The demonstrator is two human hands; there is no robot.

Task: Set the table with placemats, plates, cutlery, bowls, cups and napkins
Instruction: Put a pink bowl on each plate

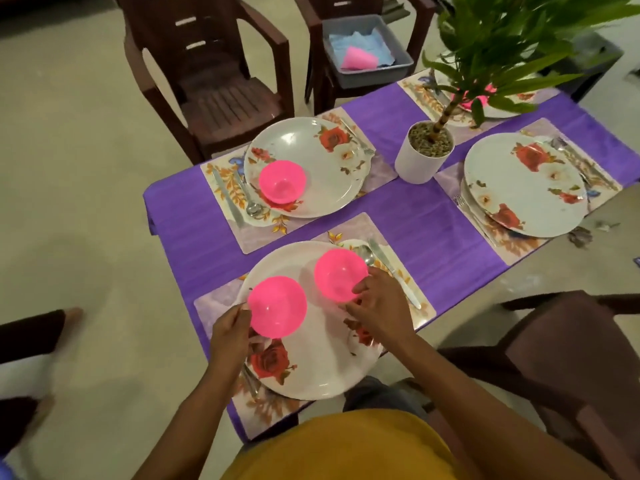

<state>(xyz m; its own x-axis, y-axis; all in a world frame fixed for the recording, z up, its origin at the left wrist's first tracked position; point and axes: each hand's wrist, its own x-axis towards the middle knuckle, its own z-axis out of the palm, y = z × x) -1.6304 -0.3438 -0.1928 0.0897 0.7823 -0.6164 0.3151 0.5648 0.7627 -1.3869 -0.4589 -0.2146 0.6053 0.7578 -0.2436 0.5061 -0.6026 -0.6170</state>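
Head view looks down on my two hands over the nearest plate (311,368), which sits on a floral placemat (214,306) on the purple tablecloth (433,230). My left hand (230,336) pinches the near-left rim of one pink bowl (278,306), fingers curled round its edge. My right hand (379,310) grips a second pink bowl (340,274), thumb and fingers closed on its right side (whether either bowl touches the plate I cannot tell). The two bowls lie side by side, near each other but apart. A knife (393,271) and a spoon (367,253) lie on the mat just right of this plate.

Across the table a second plate (304,168) carries a third pink bowl (282,181) near its left edge, with cutlery beside it. To the right a third plate (524,183) holds nothing. A potted plant (424,152) stands between the settings. On a brown chair (214,81) beyond, a grey tub (367,46) holds blue napkins (349,41) and a pink cup (358,58).
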